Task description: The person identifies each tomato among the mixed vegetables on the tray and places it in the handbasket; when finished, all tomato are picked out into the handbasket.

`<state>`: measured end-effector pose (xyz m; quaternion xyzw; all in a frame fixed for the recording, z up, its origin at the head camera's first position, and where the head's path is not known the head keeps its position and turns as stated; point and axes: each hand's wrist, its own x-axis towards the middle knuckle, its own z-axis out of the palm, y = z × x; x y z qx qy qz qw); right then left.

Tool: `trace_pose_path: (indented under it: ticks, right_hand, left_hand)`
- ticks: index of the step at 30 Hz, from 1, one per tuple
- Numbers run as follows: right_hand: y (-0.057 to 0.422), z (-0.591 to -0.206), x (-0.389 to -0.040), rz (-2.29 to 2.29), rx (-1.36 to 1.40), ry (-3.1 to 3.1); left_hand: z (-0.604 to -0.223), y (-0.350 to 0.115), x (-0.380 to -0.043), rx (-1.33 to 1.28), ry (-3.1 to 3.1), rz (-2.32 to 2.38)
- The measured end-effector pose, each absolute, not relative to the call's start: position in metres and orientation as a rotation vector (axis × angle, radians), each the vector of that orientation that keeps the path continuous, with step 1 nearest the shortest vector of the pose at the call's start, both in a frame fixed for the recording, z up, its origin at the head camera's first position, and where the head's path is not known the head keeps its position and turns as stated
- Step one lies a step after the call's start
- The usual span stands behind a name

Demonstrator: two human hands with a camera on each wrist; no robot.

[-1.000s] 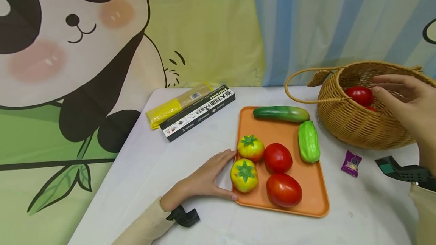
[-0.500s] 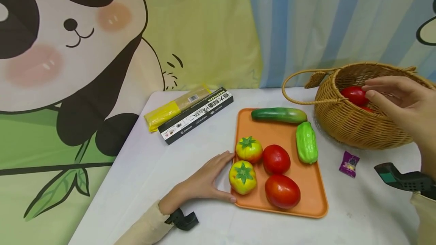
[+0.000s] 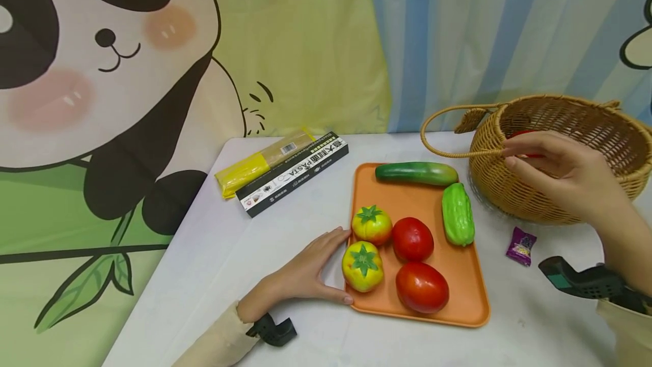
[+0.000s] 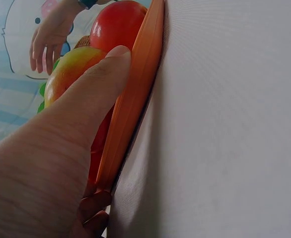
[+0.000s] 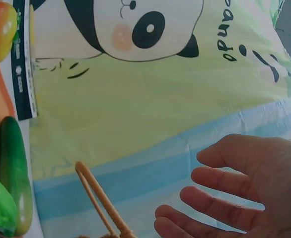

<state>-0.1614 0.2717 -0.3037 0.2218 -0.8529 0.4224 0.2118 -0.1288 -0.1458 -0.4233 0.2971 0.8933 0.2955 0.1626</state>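
Note:
My left hand (image 3: 305,271) rests at the left edge of an orange tray (image 3: 466,299), thumb and fingers spread along its rim. In the left wrist view the thumb (image 4: 98,79) lies against that rim. On the tray are two yellow fruits with green leafy tops (image 3: 363,266), two glossy red fruits (image 3: 422,287), a cucumber (image 3: 416,173) and a bumpy light-green gourd (image 3: 458,214). Over the near-left side of a wicker basket (image 3: 504,194), my right hand (image 3: 575,177) hovers with loosely bent fingers, holding nothing. It partly hides a red fruit (image 3: 522,132) inside.
A purple wrapped sweet (image 3: 521,246) lies between tray and basket. At the back left are a black-and-white pasta box (image 3: 292,174) and a yellow packet (image 3: 265,163). The basket's handle (image 3: 433,140) juts left behind the tray. A printed curtain (image 3: 316,44) hangs behind the table.
My right hand has shifted left and slightly down across the basket, covering more of the red fruit inside. The left hand stays at the tray's edge; the view has turned slightly.

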Motion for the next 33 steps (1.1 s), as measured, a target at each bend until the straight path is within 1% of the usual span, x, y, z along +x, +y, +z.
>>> trace_pose_path:
  ticks: [5,17,28,33]
  right_hand:
    - [0.262,-0.305,-0.16,1.108,0.729,-2.403]
    - [0.239,-0.32,-0.161,1.144,0.941,-2.451]
    - [0.221,-0.329,-0.162,1.115,1.008,-2.598]
    - [0.211,-0.336,-0.161,1.17,1.037,-2.699]
  left_hand:
    - [-0.423,-0.146,-0.128,0.842,2.546,0.845]
    - [-0.425,-0.147,-0.129,0.861,2.556,0.857]
    - [-0.423,-0.146,-0.129,0.859,2.547,0.851]
    - [-0.424,-0.146,-0.129,0.865,2.552,0.848]
